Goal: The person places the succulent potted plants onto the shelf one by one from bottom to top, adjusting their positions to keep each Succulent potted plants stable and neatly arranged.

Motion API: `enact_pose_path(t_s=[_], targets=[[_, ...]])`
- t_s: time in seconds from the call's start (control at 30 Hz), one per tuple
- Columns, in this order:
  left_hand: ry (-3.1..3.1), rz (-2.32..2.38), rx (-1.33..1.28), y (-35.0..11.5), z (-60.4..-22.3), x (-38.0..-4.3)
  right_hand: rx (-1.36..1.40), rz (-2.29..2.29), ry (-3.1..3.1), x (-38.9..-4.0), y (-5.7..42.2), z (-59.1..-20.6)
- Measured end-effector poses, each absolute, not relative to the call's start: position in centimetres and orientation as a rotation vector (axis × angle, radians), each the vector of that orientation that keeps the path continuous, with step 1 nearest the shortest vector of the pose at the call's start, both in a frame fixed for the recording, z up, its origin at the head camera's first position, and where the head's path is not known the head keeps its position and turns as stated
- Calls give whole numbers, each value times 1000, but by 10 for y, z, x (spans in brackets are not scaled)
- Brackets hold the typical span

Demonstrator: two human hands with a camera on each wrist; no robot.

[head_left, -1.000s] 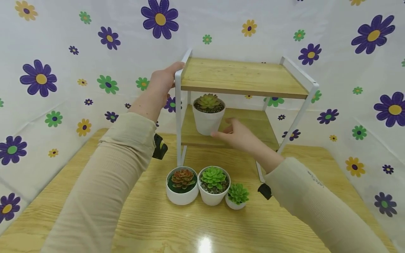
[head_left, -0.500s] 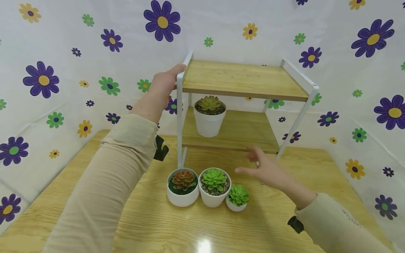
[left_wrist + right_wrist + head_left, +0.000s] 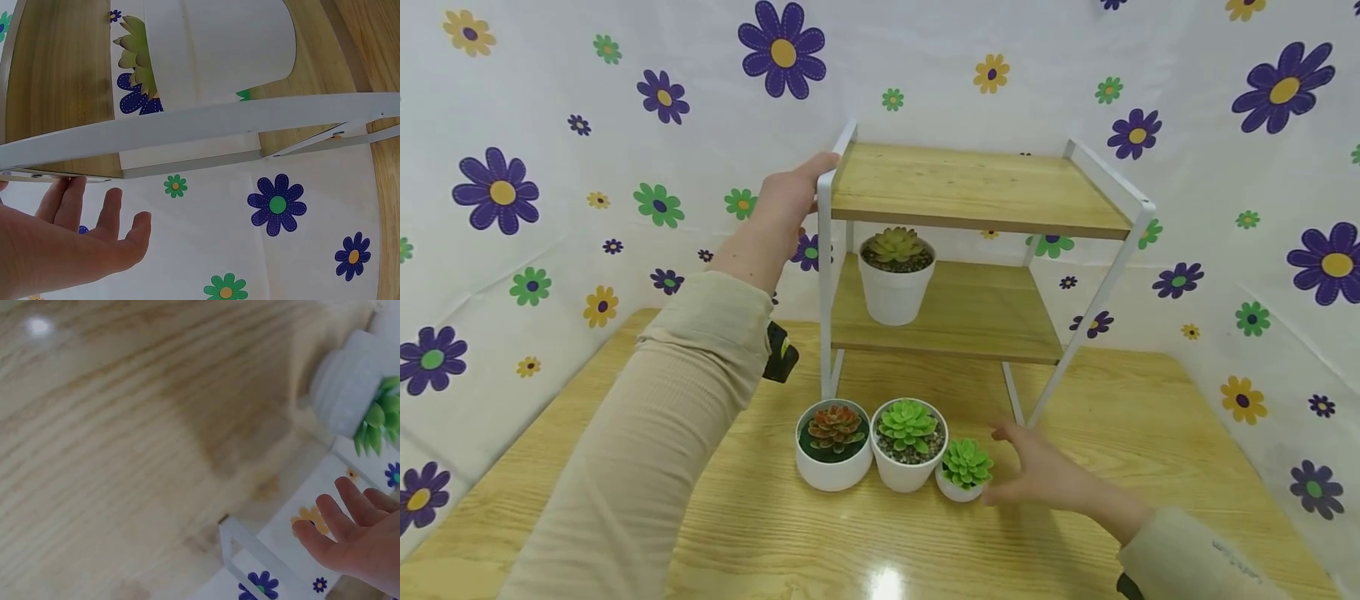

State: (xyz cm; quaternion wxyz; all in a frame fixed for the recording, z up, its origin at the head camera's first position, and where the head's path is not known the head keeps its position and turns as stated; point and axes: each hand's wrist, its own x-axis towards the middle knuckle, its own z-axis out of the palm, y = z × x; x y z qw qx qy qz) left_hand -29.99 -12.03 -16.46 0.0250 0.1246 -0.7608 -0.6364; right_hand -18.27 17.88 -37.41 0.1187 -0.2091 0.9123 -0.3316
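My left hand (image 3: 784, 198) grips the upper left side rail of a two-tier shelf rack (image 3: 981, 187) with wooden boards and a white frame. In the left wrist view, some fingers (image 3: 70, 203) touch the rail while others stand away from it. My right hand (image 3: 1037, 473) is just right of a small green succulent (image 3: 967, 464) in a white pot, thumb and fingers spread. The right wrist view has this hand (image 3: 359, 534) holding nothing, below the small pot (image 3: 347, 384). A larger potted succulent (image 3: 895, 287) stands upright on the lower board, at the left.
In front of the rack, on the wooden table (image 3: 760, 533), a reddish succulent (image 3: 833, 454) in a wide white bowl and a green succulent (image 3: 906, 442) in a white pot stand left of the small one. A flower-patterned cloth (image 3: 700, 67) hangs behind.
My right hand has moved away from the pot on the lower board, down and right, to beside the small succulent. The left hand stays on the rack.
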Motion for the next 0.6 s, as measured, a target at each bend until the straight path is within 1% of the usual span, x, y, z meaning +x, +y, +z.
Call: enact_pose_path(t_s=[0.23, 0.6], targets=[[-2365, -1959, 392, -120, -165, -300, -669, -867, 2724, -185, 174, -393], [-2373, -1960, 388, -120, -164, -300, -623, -884, 2660, -194, 165, -405]])
